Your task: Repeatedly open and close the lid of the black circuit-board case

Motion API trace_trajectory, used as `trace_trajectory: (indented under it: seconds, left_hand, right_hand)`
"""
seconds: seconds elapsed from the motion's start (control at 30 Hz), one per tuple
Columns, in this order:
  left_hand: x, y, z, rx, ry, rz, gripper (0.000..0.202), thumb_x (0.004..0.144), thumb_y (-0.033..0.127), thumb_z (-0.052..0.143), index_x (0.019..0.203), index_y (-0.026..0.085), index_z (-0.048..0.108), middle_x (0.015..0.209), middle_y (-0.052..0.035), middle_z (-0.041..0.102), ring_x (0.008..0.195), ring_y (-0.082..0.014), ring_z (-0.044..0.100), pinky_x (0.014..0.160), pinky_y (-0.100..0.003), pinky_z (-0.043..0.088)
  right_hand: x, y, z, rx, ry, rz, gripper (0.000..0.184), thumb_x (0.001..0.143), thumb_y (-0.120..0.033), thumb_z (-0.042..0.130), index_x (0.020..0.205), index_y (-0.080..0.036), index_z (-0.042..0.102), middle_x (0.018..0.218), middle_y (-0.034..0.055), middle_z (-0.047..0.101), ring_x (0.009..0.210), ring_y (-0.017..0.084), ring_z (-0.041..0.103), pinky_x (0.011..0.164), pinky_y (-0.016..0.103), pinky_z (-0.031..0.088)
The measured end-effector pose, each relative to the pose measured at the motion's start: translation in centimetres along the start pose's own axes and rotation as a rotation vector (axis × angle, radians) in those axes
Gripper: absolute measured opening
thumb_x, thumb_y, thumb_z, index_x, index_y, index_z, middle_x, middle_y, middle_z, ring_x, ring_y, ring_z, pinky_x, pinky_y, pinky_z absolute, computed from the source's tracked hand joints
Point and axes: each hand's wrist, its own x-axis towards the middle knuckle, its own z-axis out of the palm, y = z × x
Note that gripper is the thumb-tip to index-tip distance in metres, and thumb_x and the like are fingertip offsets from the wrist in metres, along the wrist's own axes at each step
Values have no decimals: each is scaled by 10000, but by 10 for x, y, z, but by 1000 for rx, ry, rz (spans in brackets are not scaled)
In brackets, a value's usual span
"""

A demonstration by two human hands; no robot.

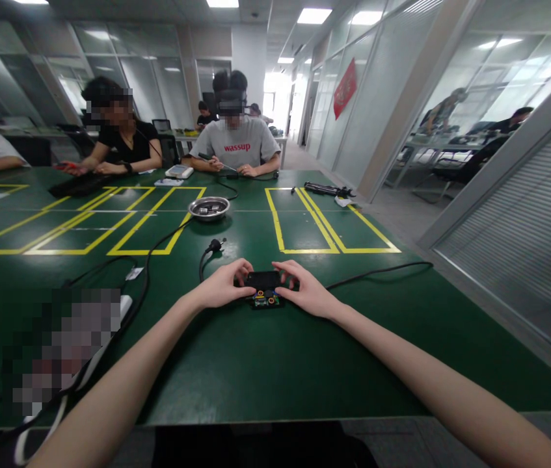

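Forearms point(143, 361) flank the device point(263, 279), held by its edges between left hand point(227, 285) and right hand point(308, 291), both half-curled. Its circuit board point(266, 301) shows nearside. Beyond the left hand: plug point(215, 246), then bowl point(209, 218). Beneath: worktop point(275, 370).

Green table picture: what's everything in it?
Long green table: one, green, foreground
Yellow tape outlines: several, yellow, on table
Small black device with exposed circuit board: one, black, near middle
Round metal bowl: one, silver, mid-table
Black power plug: one, black, nearer than bowl
Thin black cords: several, black, on table
Half-pixelated white strip: one, white, near left
White boxy gadget: one, white, far side
Long black object: one, black, far right
Red wall hanging: one, red, upper right
People across the table: three, in white, black, grey; more behind
Rectangular ceiling lights: several, white, overhead
Own hands: two, bare, at device's sides
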Motion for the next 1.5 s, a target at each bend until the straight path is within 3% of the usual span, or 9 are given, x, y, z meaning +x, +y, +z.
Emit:
trace_trajectory:
  seconds: [0.17, 0.47, 0.63, 0.73, 0.87, 1.17, 1.27, 1.4, 1.5]
  left_hand:
    - [0, 2, 8, -309, -43, -1, 363, 771, 265, 725, 1031, 217, 477, 891, 12, 638, 818, -164, 631, 733, -282, 488]
    - [-1, 10, 5, -341, -125, -4, 263, 755, 262, 722, 901, 191, 515, 847, 18, 619, 786, -146, 602, 749, -288, 469]
    - [-4, 20, -4, -232, -249, 15, 399, 702, 272, 773, 1065, 183, 633, 1051, -36, 683, 897, -177, 615, 829, -325, 477]
    - [-5, 23, -3, -171, -217, 9, 408, 714, 344, 796, 1062, 184, 657, 1043, -39, 683, 915, -193, 607, 834, -334, 479]
    - [-5, 25, 1, -144, -186, -1, 426, 680, 288, 797, 1068, 188, 653, 1012, -29, 679, 910, -198, 607, 808, -320, 478]
    - [-10, 31, 5, 41, -190, 37, 354, 708, 279, 760, 1031, 181, 655, 905, 8, 658, 774, -164, 581, 693, -259, 425]
    - [-10, 31, 8, 149, -158, 58, 389, 685, 298, 792, 1023, 181, 640, 900, 5, 653, 761, -168, 578, 681, -258, 413]
    - [-9, 32, 9, 175, -124, 77, 318, 722, 295, 749, 1002, 183, 649, 872, -3, 678, 754, -174, 601, 689, -264, 433]
    - [-9, 32, 8, 162, -117, 94, 287, 779, 301, 693, 1042, 191, 658, 896, -14, 712, 783, -185, 635, 718, -271, 461]
  right_hand:
    - [-2, -11, 0, 69, 13, -68, 347, 901, -185, 610, 1246, -217, 621, 1231, 102, 611, 1020, 213, 652, 811, 362, 581]
    - [-8, -18, -3, 52, -33, -173, 213, 950, -148, 519, 1134, -195, 615, 1107, 97, 712, 1026, 223, 689, 938, 404, 562]
    - [-10, -16, -8, 57, -54, -263, 193, 897, -91, 529, 1010, -208, 633, 1144, 100, 724, 1078, 226, 697, 962, 424, 549]
    - [-12, -19, -13, 58, -122, -273, 189, 843, -85, 594, 976, -212, 637, 1186, 109, 715, 1110, 241, 694, 979, 443, 539]
    - [-13, -22, -16, 48, -169, -271, 172, 834, -167, 702, 991, -210, 646, 1253, 134, 694, 1163, 262, 678, 1012, 461, 522]
    - [-13, -23, -14, -8, -182, -233, 120, 873, -173, 712, 967, -220, 655, 1243, 112, 724, 1151, 253, 696, 990, 449, 541]
    - [-14, -20, -10, -38, -167, -222, 157, 869, -181, 724, 1002, -217, 648, 1219, 113, 728, 1115, 252, 701, 976, 439, 543]
    - [-13, -17, -4, -158, -169, -230, 401, 784, -221, 821, 1140, -209, 637, 1180, 117, 714, 1067, 268, 681, 920, 422, 557]
    - [-8, -17, -2, -291, -155, -247, 347, 865, -241, 750, 1193, -199, 642, 1104, 119, 722, 1004, 268, 674, 877, 418, 559]
